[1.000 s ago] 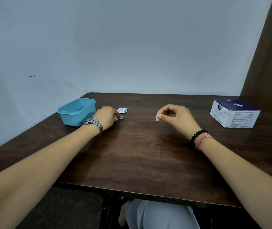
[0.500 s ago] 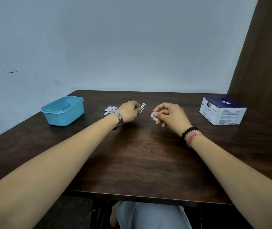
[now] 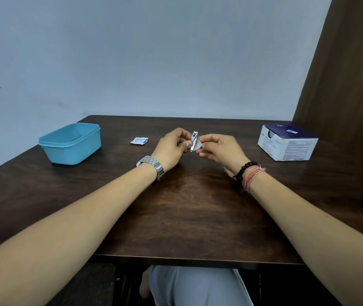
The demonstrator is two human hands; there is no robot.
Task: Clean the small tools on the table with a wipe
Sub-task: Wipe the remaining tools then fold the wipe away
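A small metal nail clipper [image 3: 194, 139] is held upright above the middle of the dark wooden table [image 3: 176, 213], pinched between thumb and fingers of my left hand [image 3: 173, 149]. My right hand [image 3: 221, 151] pinches a small white wipe [image 3: 198, 146] and presses it against the clipper's lower right side. Both hands meet above the tabletop. Part of the wipe is hidden behind my right fingers.
A torn white wipe sachet [image 3: 139, 140] lies on the table left of my hands. A light blue plastic tub [image 3: 71, 143] stands at the far left. A white and dark blue box [image 3: 287, 142] sits at the far right near a brown curtain.
My left hand picked the nail clipper up from beside the sachet and carried it right to the middle. My right hand brought the wipe against it.
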